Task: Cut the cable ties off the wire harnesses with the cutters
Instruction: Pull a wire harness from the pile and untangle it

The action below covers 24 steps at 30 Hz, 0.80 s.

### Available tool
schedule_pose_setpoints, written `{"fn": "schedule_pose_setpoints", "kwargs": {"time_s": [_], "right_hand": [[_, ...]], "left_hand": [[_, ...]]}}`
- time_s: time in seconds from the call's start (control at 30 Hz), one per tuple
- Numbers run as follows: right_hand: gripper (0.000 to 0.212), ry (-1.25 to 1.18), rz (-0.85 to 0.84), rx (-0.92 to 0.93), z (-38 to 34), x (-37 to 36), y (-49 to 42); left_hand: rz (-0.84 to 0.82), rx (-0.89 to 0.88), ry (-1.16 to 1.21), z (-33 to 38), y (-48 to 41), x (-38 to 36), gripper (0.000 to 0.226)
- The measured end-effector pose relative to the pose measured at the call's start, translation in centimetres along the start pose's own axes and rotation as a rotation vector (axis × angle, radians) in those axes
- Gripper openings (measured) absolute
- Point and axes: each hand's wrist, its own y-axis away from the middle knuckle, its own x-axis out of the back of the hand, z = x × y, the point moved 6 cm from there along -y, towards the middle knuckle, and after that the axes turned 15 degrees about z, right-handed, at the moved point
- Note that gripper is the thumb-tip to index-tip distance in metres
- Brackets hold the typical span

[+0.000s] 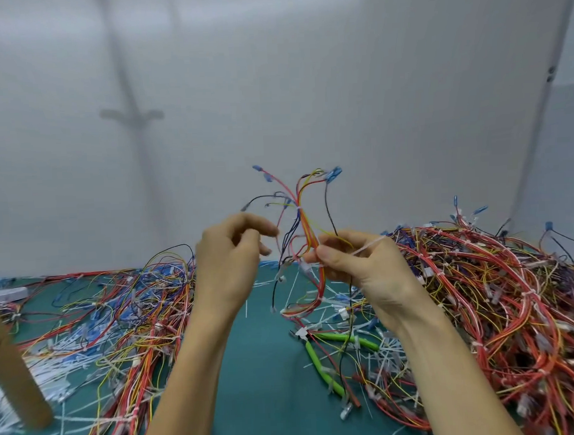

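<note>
Where the teal mat (259, 366) met a pale, blurry wall (306, 85), a brown post (12, 370) stood at 9 o'clock among cut white ties (39, 369) and a loose pile of wires (125, 310). The left hand (230, 262) hovered with fingers loosely curled, gripping nothing visible, just beside the raised harness (301, 236). The harness's long axis ran from 12 to 6 o'clock, with blue terminals fanned at the top and a white tie (299, 210) cinched below them. The right hand (356, 263), apart from the left, pinched the harness mid-length. At 6 o'clock the green-handled cutters (321, 363) lay on the mat, nose towards 11 o'clock. A larger tied heap (496, 306) filled 3 o'clock.
</note>
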Motion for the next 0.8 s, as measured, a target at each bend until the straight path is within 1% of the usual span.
{"fn": "schedule_pose_setpoints", "kwargs": {"time_s": [0.03,0.13,0.23,0.3,0.37,0.43,0.5,0.57,0.6,0.63,0.7,0.73,0.77,0.8], "right_hand": [[0.012,0.019,-0.045,-0.006,0.2,-0.4,0.2],[0.01,0.095,-0.148,-0.003,0.6,-1.5,0.7],[0.01,0.147,-0.166,0.007,0.8,-2.1,0.9],[0.011,0.179,-0.144,0.029,0.9,-2.1,0.8],[0.01,0.243,-0.132,0.08,1.0,-2.1,0.8],[0.009,0.321,-0.146,0.132,1.1,-2.5,0.9],[0.012,0.349,-0.179,0.158,1.2,-3.0,1.0],[0.014,0.322,-0.215,0.125,1.5,-3.2,0.9],[0.012,0.303,-0.191,0.1,1.7,-3.0,0.7],[0.009,0.307,-0.126,0.099,2.0,-2.5,0.3],[0.009,0.377,0.06,0.114,2.5,-1.0,-0.5],[0.015,0.376,0.117,0.077,3.1,-0.5,-0.7],[0.023,0.352,0.134,0.0,3.8,-0.3,-0.8],[0.033,0.351,0.117,-0.084,4.7,-0.2,-0.7]], "left_hand": [[0.032,0.042,0.015,-0.1,-0.3,0.3,0.026],[-0.045,0.163,0.094,-0.6,0.0,-0.3,0.028],[-0.047,0.247,0.202,-0.8,0.3,-0.5,0.021],[-0.048,0.236,0.226,-0.8,0.2,-0.5,0.014],[-0.062,0.211,0.193,-1.0,0.1,-0.5,0.009],[-0.1,0.265,0.153,-1.6,0.3,-0.8,0.011],[-0.148,0.35,0.14,-2.4,0.5,-1.2,0.018],[-0.143,0.391,0.171,-2.9,0.4,-1.2,0.021],[-0.12,0.4,0.19,-3.1,0.3,-1.1,0.02],[-0.092,0.409,0.203,-3.3,0.1,-0.9,0.02],[-0.04,0.435,0.222,-3.7,-0.3,-0.6,0.018],[-0.026,0.451,0.234,-3.9,-0.5,-0.5,0.016],[-0.018,0.463,0.245,-4.0,-0.6,-0.5,0.013],[-0.009,0.47,0.25,-4.1,-0.6,-0.4,0.01]]}}
